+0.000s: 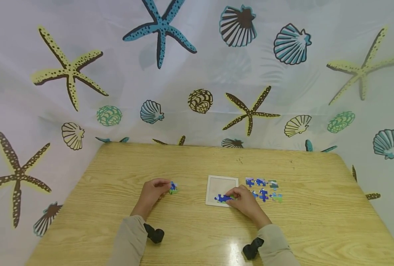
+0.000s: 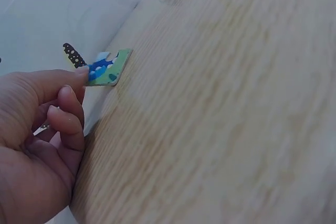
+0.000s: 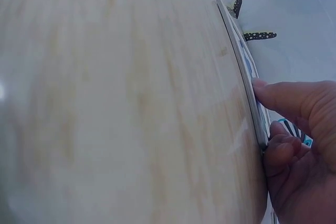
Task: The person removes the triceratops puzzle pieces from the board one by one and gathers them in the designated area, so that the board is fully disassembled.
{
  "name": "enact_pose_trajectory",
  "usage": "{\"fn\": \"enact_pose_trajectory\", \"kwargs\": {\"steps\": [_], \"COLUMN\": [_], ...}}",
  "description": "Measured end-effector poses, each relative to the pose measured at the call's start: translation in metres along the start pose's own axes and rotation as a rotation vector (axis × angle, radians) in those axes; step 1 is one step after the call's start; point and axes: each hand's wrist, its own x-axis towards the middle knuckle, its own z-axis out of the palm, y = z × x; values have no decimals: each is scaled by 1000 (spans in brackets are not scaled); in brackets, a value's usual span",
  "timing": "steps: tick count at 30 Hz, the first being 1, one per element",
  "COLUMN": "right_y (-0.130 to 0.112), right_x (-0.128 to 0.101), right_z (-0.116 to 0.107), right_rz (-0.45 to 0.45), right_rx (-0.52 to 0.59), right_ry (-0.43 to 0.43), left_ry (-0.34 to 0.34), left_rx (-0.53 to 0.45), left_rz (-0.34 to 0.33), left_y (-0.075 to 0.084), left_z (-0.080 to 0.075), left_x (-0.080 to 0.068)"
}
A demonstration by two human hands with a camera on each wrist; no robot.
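My left hand (image 1: 153, 193) is left of the tray, pinching a blue and green jigsaw piece (image 2: 107, 68) between thumb and index finger. That piece has a straight green edge. Over the lower right part of a white square puzzle tray (image 1: 208, 190) is my right hand (image 1: 249, 205). Its thumb and index finger close around a jigsaw piece (image 1: 232, 197) at the tray's lower edge, mostly covered by the fingers. Beside it in the tray lie blue joined pieces (image 1: 222, 198). The right wrist view shows the thumb (image 3: 273, 94) at the tray's rim.
Several loose jigsaw pieces (image 1: 262, 182) lie in rows right of the tray, some partly behind the right hand. All of it is on a wooden table (image 1: 183, 232). A white cloth with starfish and shells (image 1: 197, 125) hangs around the table's back and sides.
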Motion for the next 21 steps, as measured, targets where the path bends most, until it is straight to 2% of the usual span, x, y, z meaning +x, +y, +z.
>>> {"fn": "enact_pose_trajectory", "kwargs": {"steps": [8,21], "right_y": [1,0], "right_x": [0,-1], "right_z": [1,0], "right_rz": [15,5], "right_rx": [1,-7], "right_ry": [1,5], "left_ry": [-4,-4], "left_rx": [-47,13], "left_rz": [-17,-11], "left_y": [-1,2], "left_z": [0,3], "left_x": [0,-1]}}
